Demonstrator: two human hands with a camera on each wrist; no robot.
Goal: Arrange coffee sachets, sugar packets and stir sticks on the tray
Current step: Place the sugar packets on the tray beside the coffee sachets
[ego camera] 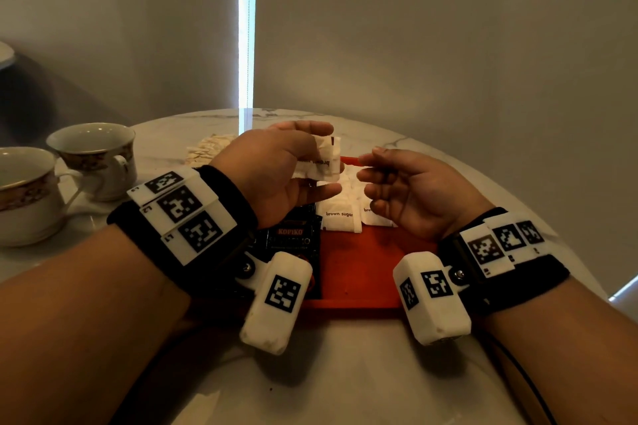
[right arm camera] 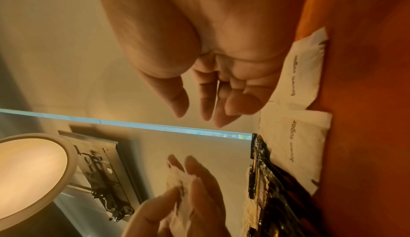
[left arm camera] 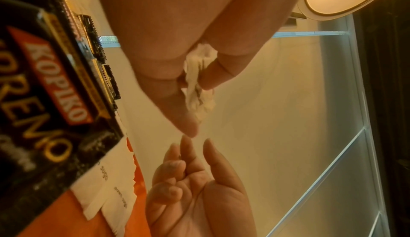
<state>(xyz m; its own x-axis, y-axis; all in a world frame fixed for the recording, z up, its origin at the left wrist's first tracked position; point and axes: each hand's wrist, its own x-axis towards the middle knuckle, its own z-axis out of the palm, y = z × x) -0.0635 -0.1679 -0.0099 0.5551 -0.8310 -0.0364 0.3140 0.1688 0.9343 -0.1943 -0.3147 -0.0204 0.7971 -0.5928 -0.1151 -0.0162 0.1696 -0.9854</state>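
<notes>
On the red tray (ego camera: 359,272), nearest, lie black Kopiko coffee sachets (ego camera: 293,235) and, just beyond, two brown sugar packets (ego camera: 340,217) side by side. Above them the left hand (ego camera: 276,176) pinches white sugar packets (ego camera: 321,159) (how many is unclear); the right hand (ego camera: 411,190) hovers beside it, fingers relaxed, holding nothing. Two teacups (ego camera: 93,155) stand left on the marble worktop (ego camera: 345,373).
</notes>
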